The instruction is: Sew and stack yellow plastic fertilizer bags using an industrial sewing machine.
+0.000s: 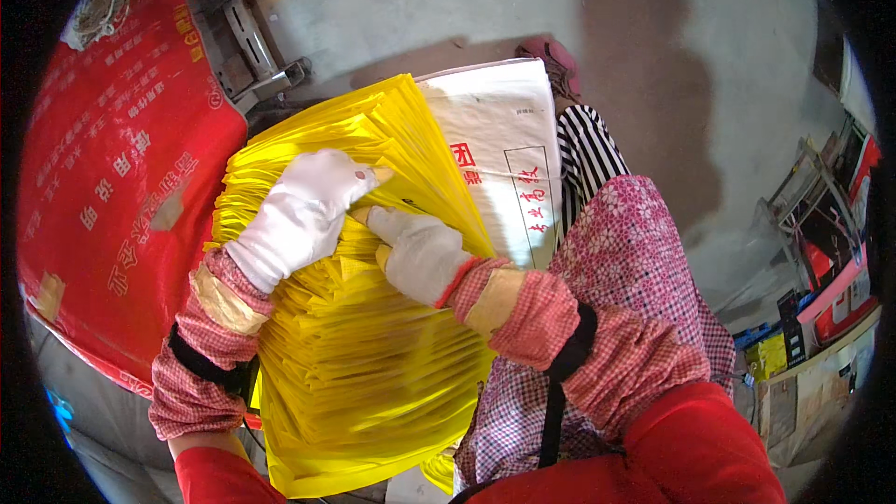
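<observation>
A thick stack of thin yellow sheets (373,392), possibly flat bags, lies fanned out in front of me, with many layered edges. Both my hands wear white gloves with bare fingertips showing. My left hand (313,205) rests on the stack's upper part, closed at its edges, a fingertip pointing right; its other fingers are mostly hidden and the glove is slightly blurred. Just right of it and lower, my right hand (420,257) is closed, pinching the layers near the stack's middle. The hands are close together. How many sheets each hand grips cannot be seen.
White printed sacks (513,159) lie under the yellow stack at right. A red printed sheet (121,177) covers a surface at left, beside a metal bracket (252,42). My patterned apron (635,243) and striped trouser leg (590,154) are at right. Boxes and a rack (817,205) stand far right.
</observation>
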Available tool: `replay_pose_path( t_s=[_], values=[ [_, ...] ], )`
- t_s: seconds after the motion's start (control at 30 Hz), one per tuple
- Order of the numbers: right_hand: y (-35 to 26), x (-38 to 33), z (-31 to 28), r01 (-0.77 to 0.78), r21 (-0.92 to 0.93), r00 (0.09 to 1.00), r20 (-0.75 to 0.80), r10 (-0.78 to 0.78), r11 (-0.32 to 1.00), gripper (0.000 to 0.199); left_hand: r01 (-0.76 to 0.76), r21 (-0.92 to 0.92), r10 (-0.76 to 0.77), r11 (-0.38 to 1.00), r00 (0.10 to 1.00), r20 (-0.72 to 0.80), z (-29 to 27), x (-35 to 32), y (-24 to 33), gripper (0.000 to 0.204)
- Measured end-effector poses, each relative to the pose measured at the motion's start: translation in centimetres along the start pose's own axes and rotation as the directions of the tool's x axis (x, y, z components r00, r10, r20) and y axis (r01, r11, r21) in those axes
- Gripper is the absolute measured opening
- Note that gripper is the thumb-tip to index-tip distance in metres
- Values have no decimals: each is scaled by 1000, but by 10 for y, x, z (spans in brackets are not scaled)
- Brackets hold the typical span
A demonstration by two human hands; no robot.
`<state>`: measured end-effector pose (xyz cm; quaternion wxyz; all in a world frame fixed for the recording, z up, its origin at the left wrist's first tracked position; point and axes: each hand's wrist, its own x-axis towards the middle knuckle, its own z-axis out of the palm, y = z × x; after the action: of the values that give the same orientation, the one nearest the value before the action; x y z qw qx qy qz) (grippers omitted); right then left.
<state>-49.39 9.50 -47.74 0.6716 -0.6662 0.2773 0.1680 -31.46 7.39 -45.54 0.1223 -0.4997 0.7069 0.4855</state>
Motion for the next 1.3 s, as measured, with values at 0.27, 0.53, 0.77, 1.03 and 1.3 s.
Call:
replay_pose_path(
  t_s=[0.27,0.53,0.77,1.03,1.3],
  values=[
    [4,-4,-13,-338,463,904,-82,419,820,32,94,-330,-137,939,985,-107,24,-30,-13,29],
    [19,28,11,-80,846,873,-196,447,527,34,17,-218,-38,976,995,-95,1,-17,3,28],
    [-1,12,3,-226,283,964,-74,256,932,34,38,-324,-76,945,991,-106,-7,-36,2,33],
    [-3,4,-4,-112,422,977,-118,177,899,39,-52,-2,51,999,987,-154,-82,-15,18,47],
    [0,8,1,-47,386,978,-170,121,921,42,-82,305,114,949,990,-86,-26,18,-3,29]
  ],
)
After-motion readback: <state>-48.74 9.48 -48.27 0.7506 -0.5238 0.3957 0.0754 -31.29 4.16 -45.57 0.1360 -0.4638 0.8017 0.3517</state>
